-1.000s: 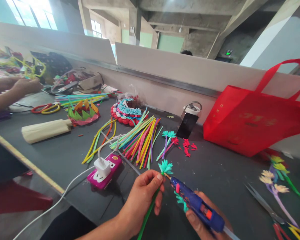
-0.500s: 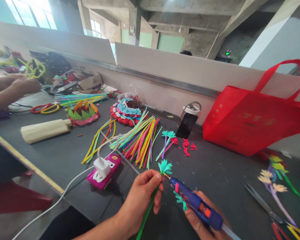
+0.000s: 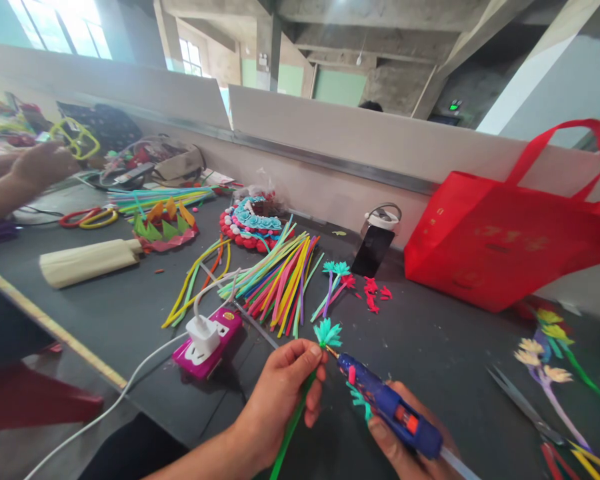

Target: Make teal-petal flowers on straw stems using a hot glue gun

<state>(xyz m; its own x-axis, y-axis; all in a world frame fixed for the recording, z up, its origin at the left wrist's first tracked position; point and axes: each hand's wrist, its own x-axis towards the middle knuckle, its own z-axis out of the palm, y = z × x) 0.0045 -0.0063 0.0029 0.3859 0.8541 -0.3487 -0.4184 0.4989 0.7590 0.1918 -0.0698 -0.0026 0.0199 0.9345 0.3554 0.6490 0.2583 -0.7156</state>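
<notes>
Above near edge of bench (image 3: 460, 373): 1 teal flower (image 3: 327, 331), green stem (image 3: 291, 433) pinched in left grip (image 3: 283, 387), presumably steadying it for 1 glue gun (image 3: 380, 393) clasped in right grip (image 3: 397, 453).

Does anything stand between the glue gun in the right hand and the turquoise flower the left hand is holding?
Nothing visible does. The glue gun in the right hand points its nozzle at the base of the turquoise flower, close beside the left hand.

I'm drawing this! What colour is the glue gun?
The glue gun is mostly dark blue, best in the head view.
</notes>
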